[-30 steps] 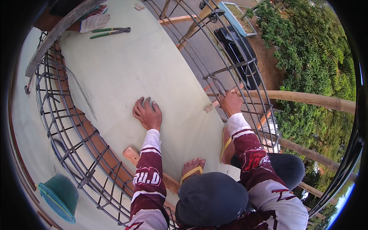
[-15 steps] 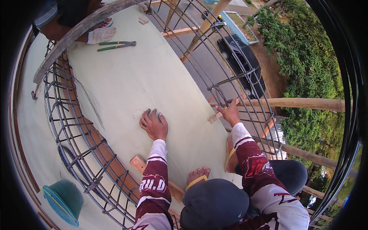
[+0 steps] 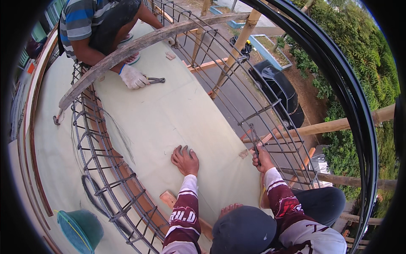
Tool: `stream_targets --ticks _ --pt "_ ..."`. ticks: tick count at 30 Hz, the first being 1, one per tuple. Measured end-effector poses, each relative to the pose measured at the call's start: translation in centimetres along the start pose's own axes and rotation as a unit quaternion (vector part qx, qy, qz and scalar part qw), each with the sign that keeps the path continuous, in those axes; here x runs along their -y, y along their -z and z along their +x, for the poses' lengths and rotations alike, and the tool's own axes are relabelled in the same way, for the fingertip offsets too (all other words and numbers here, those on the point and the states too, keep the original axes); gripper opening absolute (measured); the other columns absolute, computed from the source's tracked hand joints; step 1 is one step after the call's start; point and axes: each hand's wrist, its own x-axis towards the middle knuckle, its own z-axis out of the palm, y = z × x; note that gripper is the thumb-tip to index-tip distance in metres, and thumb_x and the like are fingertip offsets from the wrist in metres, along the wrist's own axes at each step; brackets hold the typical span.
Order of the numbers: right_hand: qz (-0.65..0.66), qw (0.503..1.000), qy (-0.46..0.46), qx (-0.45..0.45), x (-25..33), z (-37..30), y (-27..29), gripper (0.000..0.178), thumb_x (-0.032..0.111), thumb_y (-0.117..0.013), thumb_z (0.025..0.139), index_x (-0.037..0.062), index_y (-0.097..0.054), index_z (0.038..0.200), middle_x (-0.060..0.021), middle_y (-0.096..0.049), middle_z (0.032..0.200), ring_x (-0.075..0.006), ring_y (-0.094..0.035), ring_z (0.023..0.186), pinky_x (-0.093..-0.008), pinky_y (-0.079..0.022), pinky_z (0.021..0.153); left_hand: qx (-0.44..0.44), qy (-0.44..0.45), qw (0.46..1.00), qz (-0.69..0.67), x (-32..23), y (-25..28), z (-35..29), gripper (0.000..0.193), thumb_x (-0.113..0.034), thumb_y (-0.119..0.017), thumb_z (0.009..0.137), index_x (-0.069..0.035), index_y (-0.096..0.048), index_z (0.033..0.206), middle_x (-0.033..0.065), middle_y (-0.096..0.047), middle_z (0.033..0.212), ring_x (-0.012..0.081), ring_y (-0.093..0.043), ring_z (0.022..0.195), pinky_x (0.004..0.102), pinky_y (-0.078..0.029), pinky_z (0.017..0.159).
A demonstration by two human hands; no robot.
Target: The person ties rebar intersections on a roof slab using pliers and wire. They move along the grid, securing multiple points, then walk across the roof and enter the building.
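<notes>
My left hand (image 3: 185,161) rests on the pale board (image 3: 182,112), palm down, its fingers a little bent and holding nothing. At the board's right edge, my right hand (image 3: 263,159) is closed around a pair of dark pincers (image 3: 254,134). The tool points up and away, its head against or close to the bars of the right rebar cage (image 3: 259,112); whether it grips a bar or wire I cannot tell. Beside that hand, a small wood piece (image 3: 244,154) lies on the board's edge.
A co-worker's gloved hand (image 3: 133,77) holds another pair of pincers (image 3: 157,80) at the far end. A second rebar cage (image 3: 98,170) runs along the left, near a green bucket (image 3: 80,230). A curved timber (image 3: 139,45) crosses above. Beyond the right edge, a drop shows a black car (image 3: 277,91).
My right hand has closed around the pincers' handles at the cage. Over at the far end, the co-worker's gloved hand has picked up the green-handled pincers. My view has shifted; my left hand stays on the board.
</notes>
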Motion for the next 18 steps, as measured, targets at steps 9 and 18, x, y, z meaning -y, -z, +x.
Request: stream_targets --ticks 9,18 --pt "-0.359 0.921 0.143 0.055 -8.6 -5.1 -7.8 0.035 0.022 -0.052 0.1 -0.0011 -0.053 0.126 -0.014 -0.068 0.096 -0.0185 -0.068 0.077 -0.0329 -0.053 0.069 0.001 -0.002 0.999 -0.048 -0.7 0.1 -0.7 0.034 -0.018 -0.065 0.083 -0.005 -0.064 0.114 0.0138 -0.055 0.127 0.0328 -0.042 0.129 0.0517 -0.026 0.111" --pt "-0.421 0.876 0.061 0.229 -5.0 -5.5 -15.0 0.033 0.016 -0.056 0.095 0.0038 -0.054 0.125 -0.0117 -0.063 0.104 -0.0193 -0.067 0.091 -0.035 -0.053 0.074 0.084 0.213 0.88 -0.416 0.1 5.1 -2.2 0.038 -0.024 -0.06 0.097 0.002 -0.056 0.124 0.0145 -0.064 0.115 0.0279 -0.059 0.11 0.0411 -0.044 0.099"
